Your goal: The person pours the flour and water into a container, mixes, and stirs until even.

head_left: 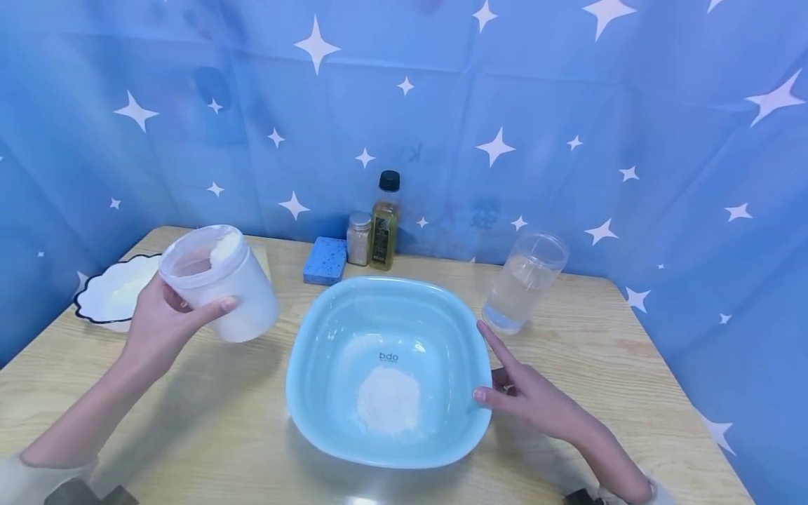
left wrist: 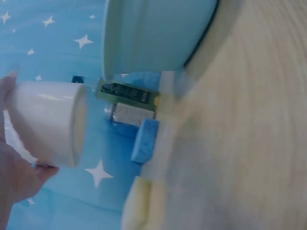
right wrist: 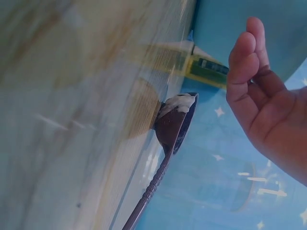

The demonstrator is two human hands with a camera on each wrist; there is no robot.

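On wooden table [head_left: 631, 365], starry blue backdrop [head_left: 568, 105], left grip [head_left: 160, 326] clasping white jar [head_left: 230, 284], right grip [head_left: 530, 393] relaxed at basin [head_left: 328, 414].

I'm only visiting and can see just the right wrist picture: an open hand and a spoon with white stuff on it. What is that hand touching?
Observer: The right hand rests with straight fingers against the rim of a light blue basin.
Operator: Is anything in the basin?
Observer: A small heap of white powder lies on its bottom.
Operator: And the other hand?
Observer: The left hand grips a white tub, to the left of the basin.
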